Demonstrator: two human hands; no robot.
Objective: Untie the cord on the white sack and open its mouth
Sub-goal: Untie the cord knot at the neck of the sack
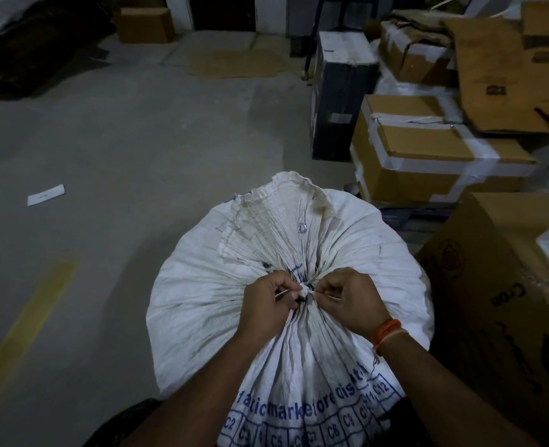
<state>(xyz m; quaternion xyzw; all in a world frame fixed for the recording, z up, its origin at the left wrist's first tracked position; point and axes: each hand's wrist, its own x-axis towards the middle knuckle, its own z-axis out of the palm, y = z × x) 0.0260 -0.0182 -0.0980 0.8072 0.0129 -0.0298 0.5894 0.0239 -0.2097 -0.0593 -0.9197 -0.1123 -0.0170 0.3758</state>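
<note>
While the white sack (286, 275) remains gathered shut, both hands, left (268, 298) and right (347, 298), pinch the cord (305, 290) ends at its unopened knot.

Your left hand (268, 296) and right hand (347, 298) sat close together, knuckles up, fingers curled inward, each in a pinching grip on an end of the cord (305, 290). Both forearms reached forward, converging from the lower edge. An orange thread band (387, 332) circled your right wrist.
</note>
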